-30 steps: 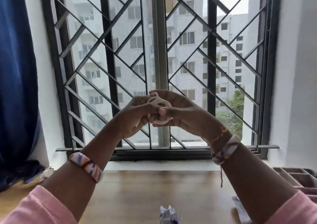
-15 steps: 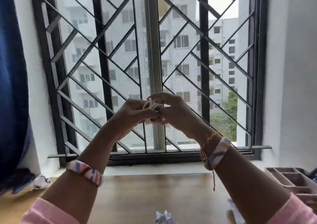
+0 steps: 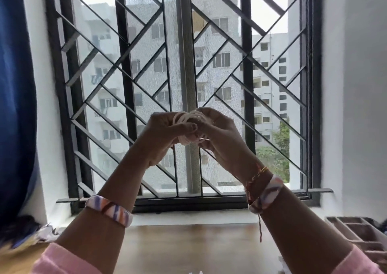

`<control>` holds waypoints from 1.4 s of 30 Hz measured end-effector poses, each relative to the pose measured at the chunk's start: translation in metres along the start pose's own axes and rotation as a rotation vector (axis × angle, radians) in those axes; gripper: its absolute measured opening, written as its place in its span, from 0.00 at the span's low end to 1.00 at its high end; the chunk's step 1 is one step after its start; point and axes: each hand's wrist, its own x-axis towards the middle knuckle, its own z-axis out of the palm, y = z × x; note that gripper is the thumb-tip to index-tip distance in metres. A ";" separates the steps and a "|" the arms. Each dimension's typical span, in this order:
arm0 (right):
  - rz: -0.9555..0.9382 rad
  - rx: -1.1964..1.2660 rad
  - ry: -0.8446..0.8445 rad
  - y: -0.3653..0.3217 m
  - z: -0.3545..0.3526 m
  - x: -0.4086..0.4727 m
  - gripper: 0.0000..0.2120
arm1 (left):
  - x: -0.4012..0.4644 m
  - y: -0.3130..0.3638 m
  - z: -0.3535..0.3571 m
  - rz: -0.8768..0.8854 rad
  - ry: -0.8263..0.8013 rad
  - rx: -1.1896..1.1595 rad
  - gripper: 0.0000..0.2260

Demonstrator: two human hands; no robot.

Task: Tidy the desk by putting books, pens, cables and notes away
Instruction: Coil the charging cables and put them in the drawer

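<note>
Together, both hands (image 3: pixel 163 135) (image 3: pixel 219 135) grip a coiled white cable (image 3: pixel 189 119) (unlabelled).

Barred window (image 3: pixel 184 64), blue curtain (image 3: pixel 14 85), wooden desk (image 3: pixel 188 246).

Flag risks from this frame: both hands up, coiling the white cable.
1. The coiled white cable is held only at the fingertips of the left hand and right hand; if either grip slackens, the loops could spring apart.
2. It is held high above the desk, so a drop may land away from the compartment tray.
</note>
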 end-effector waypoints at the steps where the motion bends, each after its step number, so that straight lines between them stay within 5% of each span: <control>1: 0.003 -0.018 0.019 -0.001 -0.002 0.002 0.13 | 0.000 0.002 0.003 0.002 0.036 0.030 0.10; 4: 0.022 -0.031 0.021 -0.002 -0.007 0.004 0.13 | -0.002 0.011 0.010 0.053 0.055 0.202 0.02; 10: 0.104 0.133 -0.075 0.000 -0.015 0.000 0.11 | 0.000 0.017 0.023 0.059 0.021 0.418 0.03; 17: 0.092 0.170 -0.171 -0.006 -0.012 0.001 0.14 | -0.003 0.011 0.029 0.223 0.320 0.832 0.07; 22: 0.146 0.290 -0.197 0.005 -0.016 0.001 0.23 | -0.006 0.010 0.030 0.282 0.309 0.997 0.09; 27: 0.179 0.288 -0.161 0.010 -0.015 0.000 0.15 | -0.010 0.006 0.031 0.262 0.307 1.034 0.10; 34: 0.274 0.274 0.065 0.006 -0.005 0.006 0.09 | -0.016 0.005 0.043 0.459 0.300 1.180 0.12; 42: 0.252 -0.051 -0.008 -0.001 -0.002 0.000 0.22 | -0.012 0.008 0.047 0.151 0.332 1.477 0.14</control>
